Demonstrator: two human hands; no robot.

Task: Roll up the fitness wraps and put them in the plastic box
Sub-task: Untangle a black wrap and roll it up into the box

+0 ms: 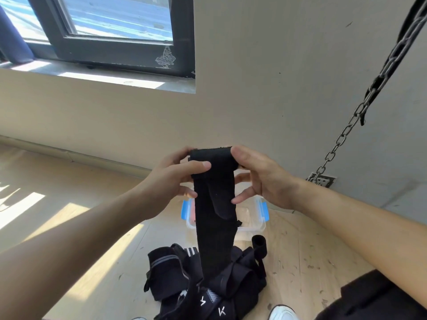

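Early stage, I judge: left hand (pixel 182 172) and right hand (pixel 261 179) pinch the top of one hanging wrap (pixel 215 215), roll barely started, before the plastic box (pixel 255 219); the pile of wraps (pixel 203 273) below lies unrolled.

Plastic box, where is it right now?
Head view, lower centre: the plastic box sits on the wooden floor, partly hidden behind the hanging black wrap, just beyond the pile of wraps.
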